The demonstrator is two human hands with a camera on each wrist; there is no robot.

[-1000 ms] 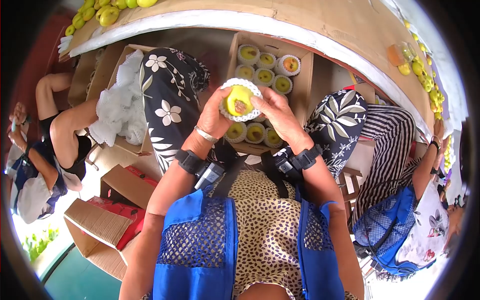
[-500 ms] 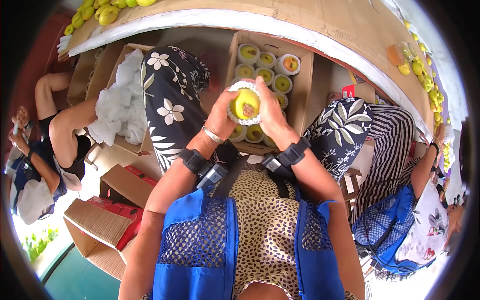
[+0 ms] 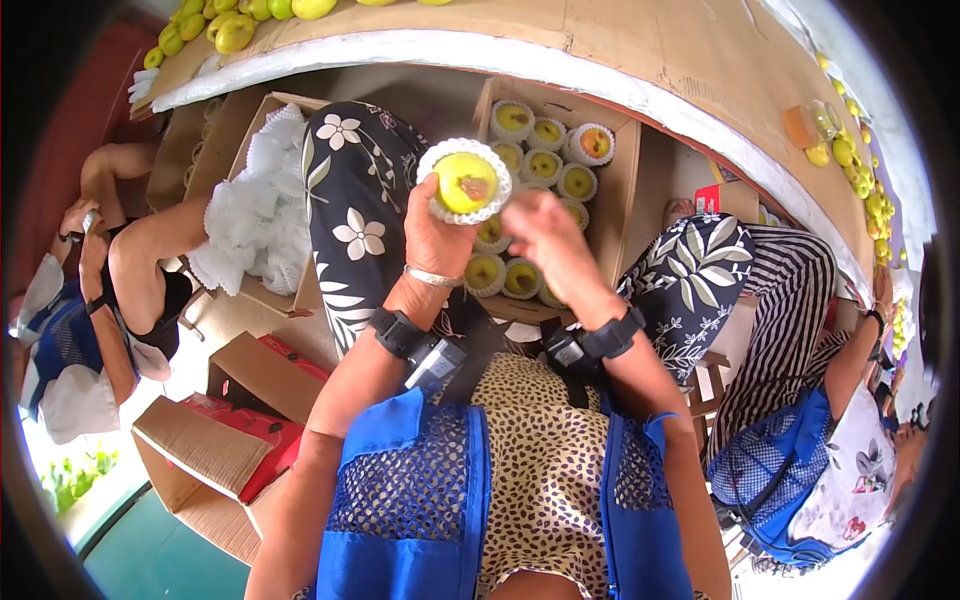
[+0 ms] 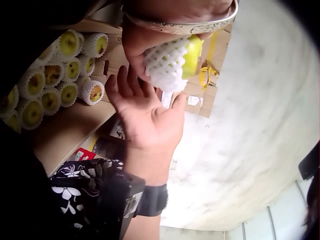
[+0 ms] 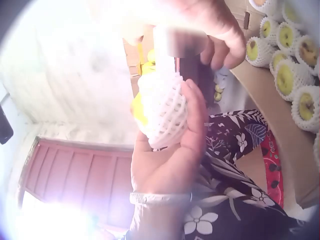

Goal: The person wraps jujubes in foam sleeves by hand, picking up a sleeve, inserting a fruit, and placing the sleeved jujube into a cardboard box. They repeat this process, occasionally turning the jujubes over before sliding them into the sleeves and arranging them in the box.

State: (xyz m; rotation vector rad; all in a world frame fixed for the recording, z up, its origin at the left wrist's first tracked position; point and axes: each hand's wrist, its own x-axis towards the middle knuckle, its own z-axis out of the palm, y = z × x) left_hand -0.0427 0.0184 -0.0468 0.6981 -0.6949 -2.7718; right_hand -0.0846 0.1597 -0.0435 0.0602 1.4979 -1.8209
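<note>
A yellow-green apple with a brown patch at its end sits in a white foam net sleeve. My left hand, wearing a bracelet, grips it from below over the lap. My right hand is blurred in the head view, just right of the apple and apart from it. In the left wrist view the right hand shows its palm with the fingers spread, beneath the sleeved apple. Beyond the hands, a cardboard box holds rows of apples in the same sleeves.
A box of loose white foam sleeves stands left of my knees. Cardboard covers the table ahead, with bare apples along its far edge. An open carton lies lower left. People sit on both sides.
Both hands held the apple half a second ago. The right hand has let go and moved off to the right, while the left has carried the apple slightly up and left.
</note>
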